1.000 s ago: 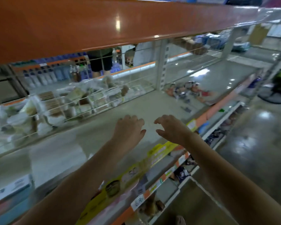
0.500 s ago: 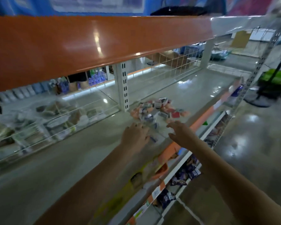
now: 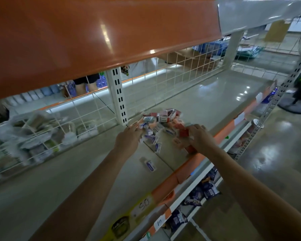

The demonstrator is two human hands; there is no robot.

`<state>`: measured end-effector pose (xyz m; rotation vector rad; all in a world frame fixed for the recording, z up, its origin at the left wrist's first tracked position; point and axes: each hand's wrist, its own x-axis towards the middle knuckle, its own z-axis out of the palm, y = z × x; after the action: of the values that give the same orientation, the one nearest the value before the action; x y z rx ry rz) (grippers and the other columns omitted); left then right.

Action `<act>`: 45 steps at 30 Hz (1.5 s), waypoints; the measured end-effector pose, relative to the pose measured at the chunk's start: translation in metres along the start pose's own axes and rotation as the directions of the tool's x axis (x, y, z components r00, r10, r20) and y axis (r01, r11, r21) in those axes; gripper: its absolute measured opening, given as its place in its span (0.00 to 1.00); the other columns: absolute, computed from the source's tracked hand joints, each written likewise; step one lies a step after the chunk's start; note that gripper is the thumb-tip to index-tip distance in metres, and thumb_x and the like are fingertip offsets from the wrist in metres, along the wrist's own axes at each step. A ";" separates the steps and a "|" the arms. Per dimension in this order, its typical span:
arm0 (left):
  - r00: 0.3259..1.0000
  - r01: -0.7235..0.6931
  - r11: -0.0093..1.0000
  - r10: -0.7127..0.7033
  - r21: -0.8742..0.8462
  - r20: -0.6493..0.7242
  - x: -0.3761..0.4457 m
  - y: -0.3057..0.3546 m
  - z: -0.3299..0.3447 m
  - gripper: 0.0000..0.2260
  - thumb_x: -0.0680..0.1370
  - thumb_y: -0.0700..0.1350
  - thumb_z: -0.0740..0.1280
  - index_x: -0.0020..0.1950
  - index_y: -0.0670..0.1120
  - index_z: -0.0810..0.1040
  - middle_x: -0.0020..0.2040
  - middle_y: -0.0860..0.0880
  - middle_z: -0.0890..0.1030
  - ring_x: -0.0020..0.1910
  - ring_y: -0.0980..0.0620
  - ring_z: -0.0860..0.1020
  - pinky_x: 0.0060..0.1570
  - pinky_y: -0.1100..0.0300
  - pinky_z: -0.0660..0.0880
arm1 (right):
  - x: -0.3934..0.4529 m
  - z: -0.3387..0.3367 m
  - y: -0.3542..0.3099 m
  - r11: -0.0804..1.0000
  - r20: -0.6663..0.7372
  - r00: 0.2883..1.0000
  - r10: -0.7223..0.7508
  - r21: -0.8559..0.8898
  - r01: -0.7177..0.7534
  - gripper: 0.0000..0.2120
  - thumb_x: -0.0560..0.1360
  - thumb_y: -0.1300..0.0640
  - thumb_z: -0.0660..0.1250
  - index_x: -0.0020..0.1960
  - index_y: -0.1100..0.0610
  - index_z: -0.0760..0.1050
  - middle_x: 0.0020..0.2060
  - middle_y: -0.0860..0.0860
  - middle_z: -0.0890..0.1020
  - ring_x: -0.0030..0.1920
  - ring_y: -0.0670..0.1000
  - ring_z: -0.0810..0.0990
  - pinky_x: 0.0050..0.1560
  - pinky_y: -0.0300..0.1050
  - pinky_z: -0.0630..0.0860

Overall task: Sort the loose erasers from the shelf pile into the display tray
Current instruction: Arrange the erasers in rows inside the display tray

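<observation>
A pile of small boxed erasers [image 3: 161,119], red and white-blue, lies on the grey shelf [image 3: 207,100] in front of a white upright post. My left hand [image 3: 129,139] reaches in from the left, its fingers stretched out and touching the pile's left edge. At the pile's right side, my right hand [image 3: 201,136] has its fingers bent over some red eraser boxes [image 3: 183,133]; blur hides whether it grips one. One white-blue eraser [image 3: 150,165] lies alone nearer the shelf's front edge. I cannot make out a display tray.
An orange shelf front [image 3: 94,35] hangs low overhead. A white wire grid [image 3: 181,70] backs the shelf. Wire baskets of packaged goods [image 3: 33,134] stand at the left. Below the orange price strip [image 3: 165,185], lower shelves hold dark packets [image 3: 207,188]. A person's legs [image 3: 84,86] show behind the grid.
The view has swung right and closer to the eraser pile. Both hands have moved forward from the bare shelf front to the two sides of the pile.
</observation>
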<state>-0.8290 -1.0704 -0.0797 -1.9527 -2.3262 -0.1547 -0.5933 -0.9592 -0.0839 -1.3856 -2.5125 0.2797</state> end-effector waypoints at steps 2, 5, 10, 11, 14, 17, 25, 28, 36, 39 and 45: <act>1.000 -0.014 1.000 0.014 0.011 -0.021 0.004 -0.001 0.003 0.16 0.78 0.41 0.63 0.66 0.48 0.71 0.67 0.47 0.70 0.61 0.48 0.71 0.49 0.56 0.73 | 0.004 0.003 0.001 1.000 -0.019 1.000 -0.003 -0.030 0.002 0.17 0.77 0.60 0.59 0.66 0.57 0.71 0.62 0.56 0.75 0.60 0.57 0.70 0.60 0.45 0.64; 0.997 -0.032 0.998 0.036 0.056 -0.068 0.008 -0.003 0.005 0.14 0.78 0.44 0.63 0.64 0.48 0.71 0.65 0.47 0.71 0.60 0.49 0.70 0.49 0.58 0.73 | 0.005 0.005 0.002 1.000 -0.036 0.999 0.003 -0.009 -0.003 0.16 0.77 0.57 0.60 0.64 0.57 0.72 0.61 0.56 0.76 0.59 0.56 0.70 0.60 0.44 0.64; 0.989 0.024 0.994 -0.040 -0.106 -0.144 -0.011 -0.005 -0.002 0.14 0.79 0.47 0.62 0.64 0.50 0.71 0.53 0.47 0.79 0.51 0.48 0.76 0.42 0.59 0.70 | -0.009 0.003 -0.009 0.981 -0.135 0.991 -0.011 0.190 0.036 0.16 0.76 0.58 0.65 0.63 0.59 0.73 0.58 0.55 0.75 0.56 0.55 0.75 0.55 0.46 0.71; 0.986 0.037 0.989 -0.060 -0.147 -0.158 -0.017 -0.006 -0.005 0.12 0.79 0.47 0.63 0.62 0.51 0.73 0.51 0.49 0.80 0.50 0.49 0.76 0.42 0.59 0.69 | -0.013 0.003 -0.014 0.966 -0.142 0.989 -0.029 0.251 0.064 0.17 0.75 0.58 0.66 0.63 0.59 0.73 0.58 0.54 0.75 0.53 0.54 0.76 0.53 0.45 0.72; 0.976 0.093 0.953 -0.144 -0.287 -0.162 -0.043 -0.012 -0.012 0.07 0.77 0.45 0.65 0.54 0.52 0.76 0.49 0.53 0.79 0.50 0.52 0.75 0.42 0.61 0.69 | -0.026 0.008 -0.036 0.922 -0.151 0.980 -0.126 0.346 0.172 0.16 0.74 0.58 0.68 0.61 0.56 0.73 0.54 0.49 0.75 0.49 0.50 0.77 0.49 0.43 0.76; 0.964 0.132 0.897 -0.216 -0.421 -0.158 -0.075 -0.021 -0.022 0.06 0.75 0.44 0.68 0.51 0.51 0.78 0.46 0.54 0.79 0.47 0.53 0.76 0.42 0.61 0.71 | -0.037 0.011 -0.069 0.849 -0.158 0.977 -0.147 0.486 0.206 0.13 0.74 0.57 0.68 0.58 0.56 0.75 0.47 0.47 0.77 0.43 0.47 0.78 0.44 0.35 0.74; 0.880 0.320 0.685 -0.471 -0.655 -0.063 -0.190 -0.061 -0.063 0.08 0.76 0.44 0.67 0.51 0.57 0.79 0.42 0.64 0.78 0.42 0.63 0.77 0.38 0.74 0.69 | -0.071 0.019 -0.183 0.606 0.010 0.966 -0.259 0.780 0.154 0.07 0.77 0.55 0.64 0.40 0.50 0.76 0.33 0.47 0.80 0.35 0.46 0.79 0.40 0.43 0.75; 0.842 0.342 0.635 -0.534 -0.693 -0.073 -0.240 -0.080 -0.077 0.11 0.77 0.42 0.66 0.48 0.61 0.78 0.40 0.62 0.79 0.42 0.64 0.77 0.38 0.73 0.70 | -0.092 0.023 -0.232 0.574 0.062 0.940 -0.335 0.805 0.151 0.11 0.77 0.52 0.63 0.38 0.53 0.77 0.31 0.50 0.80 0.31 0.45 0.78 0.36 0.37 0.73; 0.688 0.410 0.513 -0.717 -0.754 -0.113 -0.383 -0.137 -0.111 0.10 0.76 0.41 0.67 0.50 0.56 0.80 0.37 0.59 0.81 0.37 0.67 0.77 0.35 0.74 0.70 | -0.161 0.036 -0.356 0.478 0.214 0.837 -0.503 0.876 0.063 0.15 0.78 0.53 0.63 0.35 0.58 0.77 0.28 0.50 0.80 0.26 0.45 0.75 0.31 0.36 0.74; 0.669 0.439 0.517 -0.734 -0.735 -0.117 -0.433 -0.165 -0.124 0.12 0.76 0.41 0.67 0.47 0.61 0.78 0.39 0.58 0.82 0.39 0.64 0.78 0.35 0.72 0.70 | -0.188 0.039 -0.403 0.462 0.258 0.781 -0.569 0.886 0.045 0.13 0.77 0.54 0.64 0.37 0.59 0.78 0.28 0.50 0.81 0.27 0.46 0.76 0.31 0.37 0.75; 0.652 0.491 0.499 -0.754 -0.715 -0.079 -0.518 -0.222 -0.134 0.13 0.76 0.45 0.67 0.46 0.66 0.77 0.42 0.58 0.83 0.41 0.59 0.79 0.41 0.66 0.74 | -0.237 0.053 -0.493 0.471 0.298 0.661 -0.689 0.877 0.096 0.07 0.77 0.57 0.64 0.44 0.59 0.78 0.30 0.50 0.82 0.28 0.48 0.77 0.32 0.39 0.76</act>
<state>-0.9567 -1.6329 -0.0236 -0.8605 -2.7618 -1.4389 -0.8823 -1.4219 -0.0228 -0.2238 -2.4316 1.7913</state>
